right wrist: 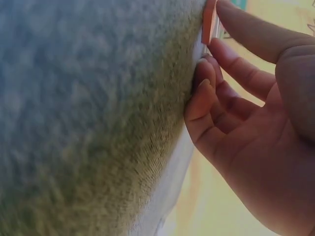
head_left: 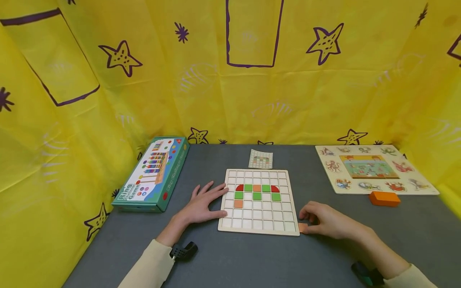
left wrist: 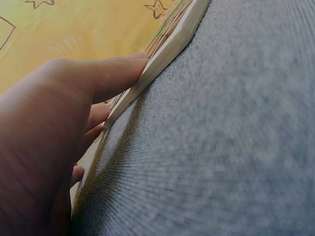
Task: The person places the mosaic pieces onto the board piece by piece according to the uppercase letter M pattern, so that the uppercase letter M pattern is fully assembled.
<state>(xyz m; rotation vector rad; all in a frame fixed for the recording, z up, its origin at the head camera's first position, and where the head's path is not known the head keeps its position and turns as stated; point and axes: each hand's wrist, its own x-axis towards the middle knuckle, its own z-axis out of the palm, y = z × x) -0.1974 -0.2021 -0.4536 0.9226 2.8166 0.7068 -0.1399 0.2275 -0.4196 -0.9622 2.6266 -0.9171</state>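
Note:
A square wooden grid board (head_left: 257,220) lies in front of me, with red, green and orange pieces set in several of its cells. My left hand (head_left: 203,205) rests at the board's left edge, fingers spread and thumb touching the rim; the left wrist view shows the thumb (left wrist: 115,76) on that wooden edge. Beside the board's lower right corner, my right hand (head_left: 329,221) holds a small orange tile (head_left: 303,228) low over the table. In the right wrist view the tile (right wrist: 208,22) sits at the thumb tip and index finger, other fingers curled.
A small pattern card (head_left: 261,159) lies just behind the board. To the left is a green game box (head_left: 155,172). A sea-animal puzzle board (head_left: 374,170) lies at the back right, with an orange block (head_left: 384,199) at its front edge. Yellow cloth hangs behind.

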